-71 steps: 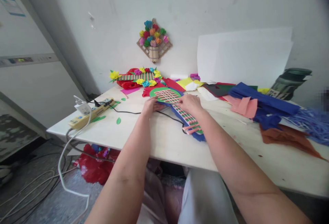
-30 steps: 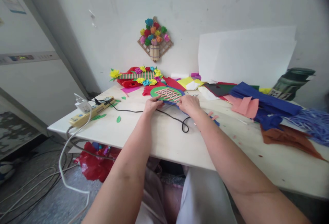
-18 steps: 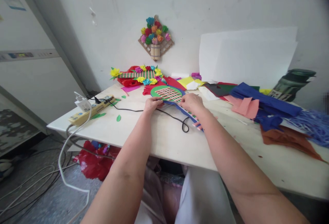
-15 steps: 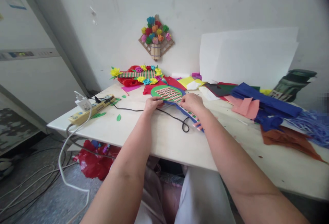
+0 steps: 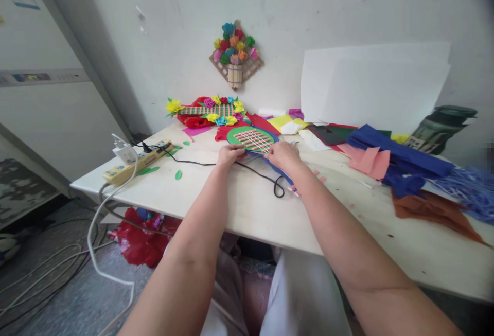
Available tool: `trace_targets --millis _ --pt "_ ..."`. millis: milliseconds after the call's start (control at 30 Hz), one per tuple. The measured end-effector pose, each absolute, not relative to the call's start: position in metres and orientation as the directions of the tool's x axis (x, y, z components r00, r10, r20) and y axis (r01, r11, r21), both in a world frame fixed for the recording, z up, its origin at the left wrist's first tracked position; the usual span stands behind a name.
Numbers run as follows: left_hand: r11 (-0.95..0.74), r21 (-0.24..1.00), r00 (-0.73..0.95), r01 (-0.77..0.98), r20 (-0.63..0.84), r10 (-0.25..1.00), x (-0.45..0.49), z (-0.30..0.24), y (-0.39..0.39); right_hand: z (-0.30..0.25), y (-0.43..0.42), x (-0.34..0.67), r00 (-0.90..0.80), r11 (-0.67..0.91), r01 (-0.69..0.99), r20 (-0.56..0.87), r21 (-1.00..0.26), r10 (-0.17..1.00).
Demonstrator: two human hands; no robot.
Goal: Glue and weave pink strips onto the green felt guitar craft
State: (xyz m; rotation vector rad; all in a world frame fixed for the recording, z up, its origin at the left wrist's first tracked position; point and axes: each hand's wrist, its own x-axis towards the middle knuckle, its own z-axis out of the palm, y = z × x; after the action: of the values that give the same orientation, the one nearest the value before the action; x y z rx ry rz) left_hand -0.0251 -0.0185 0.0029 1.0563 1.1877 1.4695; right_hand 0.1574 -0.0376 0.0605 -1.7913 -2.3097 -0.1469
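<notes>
A flat paper craft (image 5: 252,140) shaped like a racket lies on the table, with a green face, a blue rim and a lattice of pink and white strips. My left hand (image 5: 230,155) holds its near left edge, thumb and fingers closed on the rim. With fingers pinched together, my right hand (image 5: 284,155) presses where the round head meets the narrow handle. It covers much of the handle, whose end shows with pink strips below my wrist. Whether a loose strip is in the right fingers cannot be made out.
A black cord (image 5: 254,172) loops close to the craft. To the left is a yellow power strip (image 5: 144,161) with a white charger (image 5: 124,152). A similar flowered craft (image 5: 208,111) stands behind. Coloured paper, blue folded sheets (image 5: 401,151) and a dark bottle (image 5: 440,129) are at right.
My right hand has shifted slightly left and now covers more of the handle. The handle end shows less beside my wrist. My left hand stays at the rim.
</notes>
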Motion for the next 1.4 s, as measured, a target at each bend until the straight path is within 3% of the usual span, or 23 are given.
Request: trace_targets --millis 267,567,1100,1400 --pt "-0.03 0.977 -0.181 -0.213 -0.009 0.984 -0.028 0.003 -0.012 0.06 -0.036 0.156 -0.217 0.236 0.969 0.202 -0.073 0.955" --pt "-0.047 0.975 -0.077 -0.218 0.031 0.997 -0.033 0.0 -0.011 0.061 -0.035 0.16 -0.223 0.248 0.965 0.238 -0.081 0.945" --pt "-0.022 0.977 -0.154 -0.212 -0.011 0.988 -0.023 0.008 -0.016 0.056 -0.032 0.153 -0.252 0.281 0.955 0.242 -0.097 0.937" --pt "-0.032 0.974 -0.116 -0.224 0.006 0.993 -0.027 0.005 -0.015 0.054 -0.033 0.153 -0.269 0.294 0.954 0.272 -0.054 0.924"
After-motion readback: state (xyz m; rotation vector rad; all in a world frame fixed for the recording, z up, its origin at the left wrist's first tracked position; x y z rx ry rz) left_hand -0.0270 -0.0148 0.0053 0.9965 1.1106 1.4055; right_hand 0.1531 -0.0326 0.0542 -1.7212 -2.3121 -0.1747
